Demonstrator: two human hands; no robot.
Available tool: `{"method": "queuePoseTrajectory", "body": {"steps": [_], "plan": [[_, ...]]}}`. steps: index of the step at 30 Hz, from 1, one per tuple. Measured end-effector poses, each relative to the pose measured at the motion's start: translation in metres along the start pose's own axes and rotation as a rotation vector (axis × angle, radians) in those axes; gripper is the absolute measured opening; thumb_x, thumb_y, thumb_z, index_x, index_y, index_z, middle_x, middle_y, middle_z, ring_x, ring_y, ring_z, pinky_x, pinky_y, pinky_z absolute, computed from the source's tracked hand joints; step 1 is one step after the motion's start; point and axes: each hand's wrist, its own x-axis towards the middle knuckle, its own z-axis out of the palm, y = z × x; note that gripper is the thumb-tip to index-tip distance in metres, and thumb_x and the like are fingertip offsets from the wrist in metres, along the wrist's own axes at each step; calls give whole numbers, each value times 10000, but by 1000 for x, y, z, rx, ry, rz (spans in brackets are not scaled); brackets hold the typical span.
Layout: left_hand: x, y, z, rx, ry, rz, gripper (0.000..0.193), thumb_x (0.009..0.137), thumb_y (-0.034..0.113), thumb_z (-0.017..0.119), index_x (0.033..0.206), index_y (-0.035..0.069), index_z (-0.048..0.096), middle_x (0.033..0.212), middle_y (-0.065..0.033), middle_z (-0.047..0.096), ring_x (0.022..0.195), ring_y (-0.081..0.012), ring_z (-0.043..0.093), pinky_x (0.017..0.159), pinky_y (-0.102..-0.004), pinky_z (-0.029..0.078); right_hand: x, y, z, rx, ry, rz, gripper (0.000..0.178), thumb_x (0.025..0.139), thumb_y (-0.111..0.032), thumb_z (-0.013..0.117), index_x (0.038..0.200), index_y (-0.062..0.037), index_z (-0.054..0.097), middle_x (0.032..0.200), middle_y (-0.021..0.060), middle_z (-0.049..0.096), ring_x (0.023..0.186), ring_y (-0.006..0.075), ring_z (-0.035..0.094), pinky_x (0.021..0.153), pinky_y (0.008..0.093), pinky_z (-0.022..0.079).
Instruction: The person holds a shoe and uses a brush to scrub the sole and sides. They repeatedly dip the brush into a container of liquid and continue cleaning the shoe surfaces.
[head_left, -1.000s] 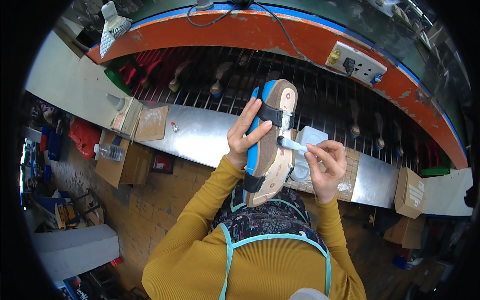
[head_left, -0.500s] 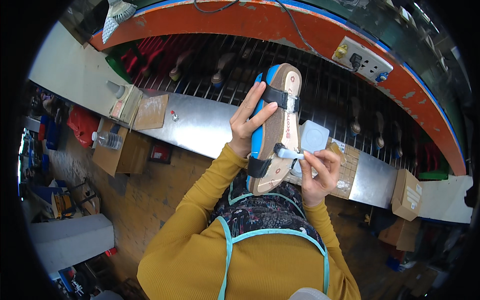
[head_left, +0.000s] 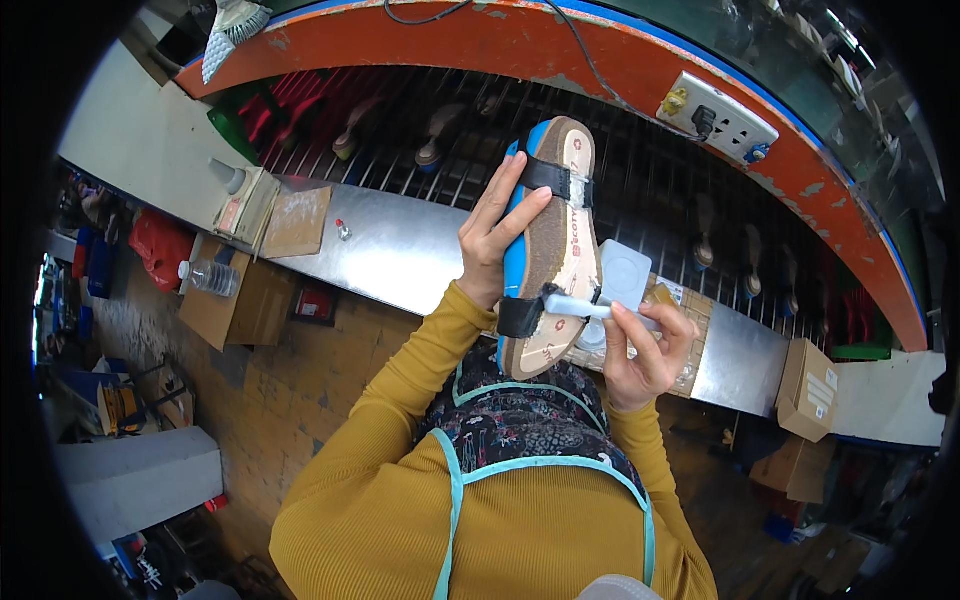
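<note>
My left hand (head_left: 488, 240) grips a sandal (head_left: 575, 250) on a blue last, its fingers over the side and the upper black strap. The underside faces me: a cream sole board with a brown border, and black strap ends folded onto it, whitish material showing at the upper one. Between the thumb and fingers of my right hand (head_left: 648, 360) is a small brush with a pale handle (head_left: 580, 308). Its dark bristles touch the sole beside the lower black strap (head_left: 520, 316). Behind the brush sits a whitish square container (head_left: 624, 272), partly covered by the sandal.
A metal ledge (head_left: 385, 245) runs across in front of me. Beyond it, lasts (head_left: 430, 150) stand on a bed of metal rods under an orange frame (head_left: 480, 45) carrying a socket strip (head_left: 718, 120). Cardboard boxes (head_left: 808, 388) flank the ledge; a bottle (head_left: 212, 278) lies at left.
The brush has slid slightly left along the lower strap end, and its handle now lies flatter. The sandal and my left hand have shifted a little upward.
</note>
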Motion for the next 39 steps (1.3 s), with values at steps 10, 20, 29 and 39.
{"method": "queuePoseTrajectory", "body": {"steps": [10, 20, 29, 39], "plan": [[-11, 10, 2, -4, 14, -92, 488, 775, 261, 771, 1238, 221, 621, 1481, -181, 419, 1391, -455, 316, 1121, -607, 226, 19, 3, -2, 155, -146, 436, 157, 804, -52, 745, 961, -47, 757, 933, 57, 576, 687, 103, 529, 670, 247, 416], [-26, 2, -7, 146, 9, -117, 462, 744, 182, 781, 1185, 189, 646, 1435, -155, 481, 1336, -463, 394, 1102, -559, 330, -6, -11, -11, 387, -261, 556, 148, 826, -47, 736, 970, -19, 750, 958, 62, 566, 700, 93, 562, 597, 215, 449], [-28, 1, -14, 224, -14, -61, 451, 732, 178, 783, 1166, 218, 667, 1418, -137, 504, 1343, -451, 394, 1084, -575, 329, 3, -6, 0, 204, -207, 414, 173, 790, -39, 760, 963, -44, 757, 961, 66, 571, 673, 108, 551, 618, 232, 435], [-23, -2, -18, 210, -2, -83, 434, 746, 152, 764, 1166, 202, 666, 1429, -139, 492, 1351, -440, 390, 1090, -561, 323, 1, -4, 4, 342, -228, 394, 198, 762, -11, 773, 957, -40, 754, 974, 65, 553, 767, 125, 577, 660, 227, 468]]}}
